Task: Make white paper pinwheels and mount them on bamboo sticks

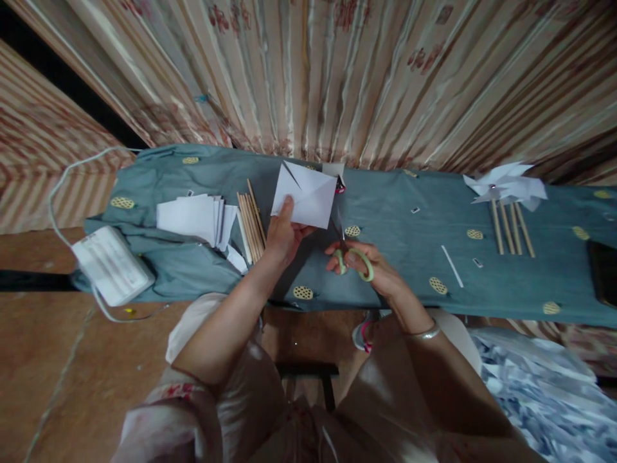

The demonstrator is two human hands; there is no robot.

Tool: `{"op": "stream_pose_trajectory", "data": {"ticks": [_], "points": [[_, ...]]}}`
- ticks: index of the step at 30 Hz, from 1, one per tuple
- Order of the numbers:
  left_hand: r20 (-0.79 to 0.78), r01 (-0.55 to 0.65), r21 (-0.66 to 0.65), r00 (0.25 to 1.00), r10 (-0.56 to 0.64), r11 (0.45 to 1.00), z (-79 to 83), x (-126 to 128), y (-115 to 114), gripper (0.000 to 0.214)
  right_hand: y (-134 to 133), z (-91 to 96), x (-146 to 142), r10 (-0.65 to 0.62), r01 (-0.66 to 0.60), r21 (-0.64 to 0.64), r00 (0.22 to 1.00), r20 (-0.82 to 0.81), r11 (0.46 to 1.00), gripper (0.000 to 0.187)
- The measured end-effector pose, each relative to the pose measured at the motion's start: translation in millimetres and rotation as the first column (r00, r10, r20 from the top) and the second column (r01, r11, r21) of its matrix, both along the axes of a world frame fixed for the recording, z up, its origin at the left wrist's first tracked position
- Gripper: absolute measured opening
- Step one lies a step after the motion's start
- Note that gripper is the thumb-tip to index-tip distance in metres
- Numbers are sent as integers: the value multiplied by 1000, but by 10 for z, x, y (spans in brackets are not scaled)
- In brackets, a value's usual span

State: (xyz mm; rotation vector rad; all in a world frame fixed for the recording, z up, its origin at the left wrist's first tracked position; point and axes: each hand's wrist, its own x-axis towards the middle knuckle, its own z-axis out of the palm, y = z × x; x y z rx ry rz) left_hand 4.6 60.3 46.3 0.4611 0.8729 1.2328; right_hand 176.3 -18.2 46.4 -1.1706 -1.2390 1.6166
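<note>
Pinched in my left hand (pixel 284 233) is a square sheet of white paper (pixel 311 193), with the thumb on top and the fingers beneath. A slit runs inward from the sheet's upper left corner, and faint crease lines meet near its middle. My right hand (pixel 369 265) grips a pair of scissors (pixel 365 262) by its pale green handles. The blades point up and away, just beside the paper's lower right corner. Whether the blades touch the sheet, I cannot tell.
Left of the paper lie wooden sticks (pixel 251 222) and a stack of white paper (pixel 187 215). A white power strip (pixel 113 265) sits at the far left. Paper pinwheels (pixel 506 184) on sticks lie at the right, near a paper strip (pixel 452 266) and a dark phone-like object (pixel 602 273).
</note>
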Motion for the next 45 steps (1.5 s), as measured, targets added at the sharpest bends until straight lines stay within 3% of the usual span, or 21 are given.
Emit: {"op": "stream_pose_trajectory", "data": {"ticks": [3, 9, 27, 45], "points": [[-35, 27, 13, 999, -27, 1000, -15, -3, 1, 38, -30, 19, 9, 72, -72, -19, 997, 36, 997, 58], [-119, 111, 49, 987, -105, 993, -63, -11, -15, 51, -14, 2, 14, 67, -64, -44, 995, 69, 997, 52], [-145, 43, 15, 989, -40, 999, -54, 43, -32, 25, 8, -25, -14, 40, -35, -75, 997, 61, 997, 50], [-130, 44, 59, 991, -36, 997, -123, 34, -38, 28, 10, -22, -61, -3, 5, -96, 1000, 29, 995, 48]]}}
